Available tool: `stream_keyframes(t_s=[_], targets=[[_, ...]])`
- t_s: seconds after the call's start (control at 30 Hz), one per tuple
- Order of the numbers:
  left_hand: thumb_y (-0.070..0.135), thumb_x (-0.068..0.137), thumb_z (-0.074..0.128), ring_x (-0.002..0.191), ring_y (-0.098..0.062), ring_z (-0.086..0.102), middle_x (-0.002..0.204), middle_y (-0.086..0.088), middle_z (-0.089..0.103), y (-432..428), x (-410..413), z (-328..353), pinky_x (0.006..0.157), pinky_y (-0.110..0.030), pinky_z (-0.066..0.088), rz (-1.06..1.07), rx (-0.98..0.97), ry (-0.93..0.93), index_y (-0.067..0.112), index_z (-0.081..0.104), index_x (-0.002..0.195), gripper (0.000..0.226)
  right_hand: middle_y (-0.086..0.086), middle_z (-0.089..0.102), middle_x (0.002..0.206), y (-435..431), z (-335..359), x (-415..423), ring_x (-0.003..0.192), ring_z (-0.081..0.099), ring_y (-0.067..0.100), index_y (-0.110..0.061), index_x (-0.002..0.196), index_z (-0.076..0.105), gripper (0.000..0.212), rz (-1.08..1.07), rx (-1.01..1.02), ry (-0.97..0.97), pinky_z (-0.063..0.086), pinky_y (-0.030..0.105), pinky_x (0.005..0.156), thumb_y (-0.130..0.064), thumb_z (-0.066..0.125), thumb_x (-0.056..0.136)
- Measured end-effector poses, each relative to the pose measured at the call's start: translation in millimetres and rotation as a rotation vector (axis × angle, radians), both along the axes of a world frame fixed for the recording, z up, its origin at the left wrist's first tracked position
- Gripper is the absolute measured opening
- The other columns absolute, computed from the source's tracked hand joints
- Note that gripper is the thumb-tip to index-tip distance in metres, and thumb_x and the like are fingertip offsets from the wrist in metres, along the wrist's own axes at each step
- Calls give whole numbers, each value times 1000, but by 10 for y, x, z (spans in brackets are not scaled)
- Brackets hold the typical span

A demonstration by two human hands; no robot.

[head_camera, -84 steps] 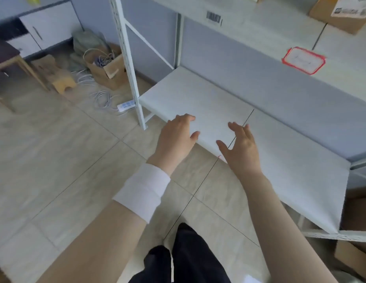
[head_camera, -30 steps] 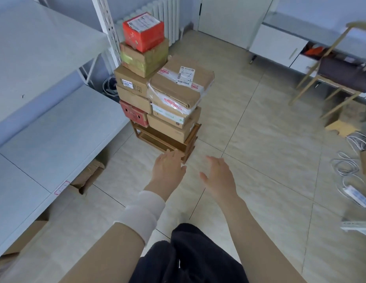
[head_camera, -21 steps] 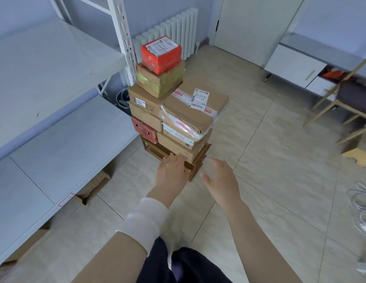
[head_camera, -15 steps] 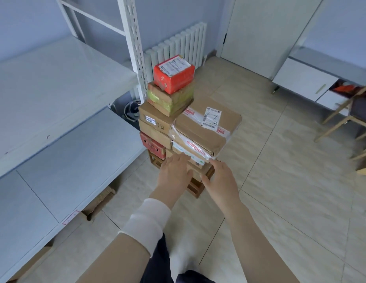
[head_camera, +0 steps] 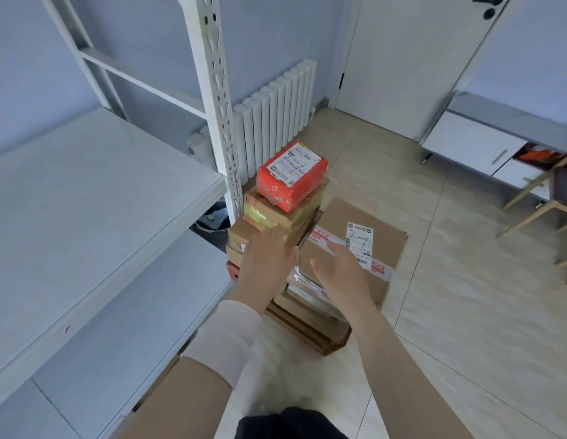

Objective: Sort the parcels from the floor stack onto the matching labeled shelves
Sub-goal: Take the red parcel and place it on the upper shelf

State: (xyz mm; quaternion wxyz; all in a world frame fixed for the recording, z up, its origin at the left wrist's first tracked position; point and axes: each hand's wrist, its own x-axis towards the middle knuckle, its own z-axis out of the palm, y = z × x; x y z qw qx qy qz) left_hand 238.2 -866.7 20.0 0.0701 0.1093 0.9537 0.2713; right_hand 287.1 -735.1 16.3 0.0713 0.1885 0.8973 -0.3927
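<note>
Change: I've turned from the shelf to the floor stack; reaching in now.
Left hand (head_camera: pixel 265 264): open, empty, before the yellow-taped carton (head_camera: pixel 276 217).
Right hand (head_camera: pixel 340 274): spread, empty, over the brown parcel (head_camera: pixel 358 236) marked 2-1.
Red parcel (head_camera: pixel 291 175): beyond my fingertips, topmost.
Meaning: next pick begins.

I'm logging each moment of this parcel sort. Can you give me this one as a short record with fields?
stack: parcels piled on a wooden crate beside the shelf post
top parcel: red box, label handwritten 2-1
large box: label also 2-1
left hand: open, over the stack's left column
right hand: open, over the large box
shelves: nothing on the visible parts
</note>
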Motion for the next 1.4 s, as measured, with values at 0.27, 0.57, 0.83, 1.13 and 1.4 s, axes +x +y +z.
stream_keyframes(t_s=[0.27, 0.57, 0.83, 1.13, 1.4], targets=[[30, 96, 47, 116, -21, 54, 130, -3, 55, 112, -1074, 99, 101, -41, 41, 86, 96, -2, 19, 44, 134, 40, -1, 36, 149, 140, -89, -989, 137, 33, 16, -18, 145, 33, 57, -126, -220, 39, 29, 36, 113, -36, 51, 94], [37, 98, 41, 133, -21, 40, 147, -1, 40, 101, -2054, 44, 110, -39, 32, 160, 264, -213, 18, 34, 143, 49, -2, 51, 137, 126, -234, -1741, 126, 48, 19, -20, 139, 39, 48, -330, -420, -13, 39, 39, 106, -41, 43, 96], [46, 99, 32, 127, -17, 45, 142, 2, 47, 19, -2439, -156, 94, -26, 31, 84, 340, -465, 23, 38, 142, 50, -5, 49, 140, -242, -444, -1982, 129, 46, 15, -28, 141, 36, 64, -631, -563, 110, 39, 45, 107, -58, 46, 84], [37, 96, 45, 84, -4, 65, 102, 7, 65, -15, -2509, -356, 64, -17, 54, 68, 618, -691, 25, 46, 132, 38, -5, 43, 144, -434, -587, -2132, 131, 43, 15, -33, 146, 27, 53, -778, -715, 197, 37, 42, 109, -39, 45, 97], [35, 97, 45, 92, -4, 62, 116, 5, 60, 30, -2375, -446, 67, -16, 55, 11, 580, -596, 27, 40, 136, 41, -4, 42, 144, -517, -666, -2091, 132, 42, 16, -37, 145, 28, 54, -850, -723, 320, 40, 45, 107, -45, 43, 93]])
